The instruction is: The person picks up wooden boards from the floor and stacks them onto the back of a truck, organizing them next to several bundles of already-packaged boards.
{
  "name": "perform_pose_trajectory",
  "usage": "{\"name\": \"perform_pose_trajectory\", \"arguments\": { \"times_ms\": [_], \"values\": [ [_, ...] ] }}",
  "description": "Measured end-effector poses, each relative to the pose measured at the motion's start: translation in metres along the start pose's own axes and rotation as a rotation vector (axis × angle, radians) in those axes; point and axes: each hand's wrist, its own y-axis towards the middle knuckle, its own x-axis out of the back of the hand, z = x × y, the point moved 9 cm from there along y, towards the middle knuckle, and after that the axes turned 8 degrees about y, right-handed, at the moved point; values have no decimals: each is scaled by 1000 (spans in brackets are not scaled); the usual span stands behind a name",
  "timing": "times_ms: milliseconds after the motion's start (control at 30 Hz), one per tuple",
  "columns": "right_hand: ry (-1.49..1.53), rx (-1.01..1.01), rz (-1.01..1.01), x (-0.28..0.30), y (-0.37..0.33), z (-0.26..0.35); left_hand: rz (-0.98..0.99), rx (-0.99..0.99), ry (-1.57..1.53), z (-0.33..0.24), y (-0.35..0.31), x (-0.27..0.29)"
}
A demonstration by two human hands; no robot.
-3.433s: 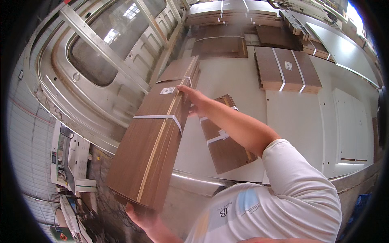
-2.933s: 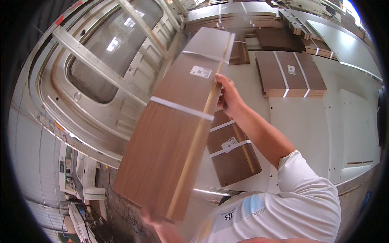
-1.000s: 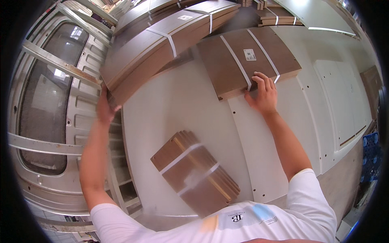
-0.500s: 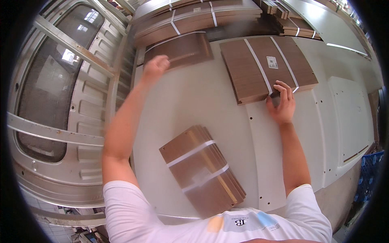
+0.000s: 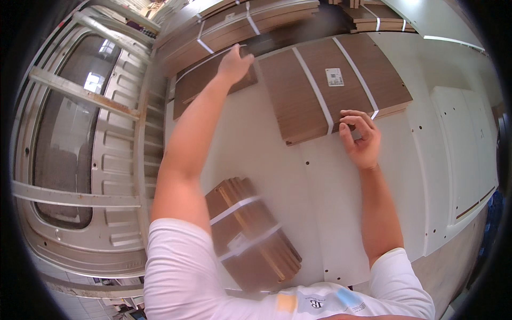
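My right hand [image 5: 362,140] is at the near edge of a large bundle of brown panels [image 5: 304,93], held by two white straps. Its fingers are loosely curled, with a gap between thumb and forefinger, and nothing shows in them. Farther off, my left hand [image 5: 234,65] is over the right part of a smaller brown panel bundle [image 5: 198,81], thumb apart from the fingers. Whether it touches the bundle I cannot tell. A third strapped bundle of narrow brown boards [image 5: 256,234] lies askew close to my body, partly hidden by my left upper arm.
Large white panels [image 5: 368,213] with drilled holes lie beneath the bundles. Long strapped brown stacks [image 5: 266,24] line the far side, and another strapped stack [image 5: 381,18] sits at the far right. A metal frame [image 5: 141,160] and a windowed vehicle panel [image 5: 69,138] stand at the left.
My left hand has swung right and away from me, across the smaller bundle. My right hand stays at the large bundle's near edge, its fingers slightly more curled. The whole view has shifted.
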Motion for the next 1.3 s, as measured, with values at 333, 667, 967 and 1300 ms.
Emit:
{"name": "perform_pose_trajectory", "arguments": {
  "times_ms": [333,667,967,1300],
  "values": [
    [-66,104,-30,16,5,-2,-143,345,-607,-36,155,-55],
    [-10,1,-111,21,2,-4,37,246,-607,0,164,-62],
    [446,-622,-659,70,-26,-85,130,333,-734,-54,-127,-26],
    [294,-698,-605,73,-32,-77,682,545,-1139,-86,-216,-87]
  ]
}}
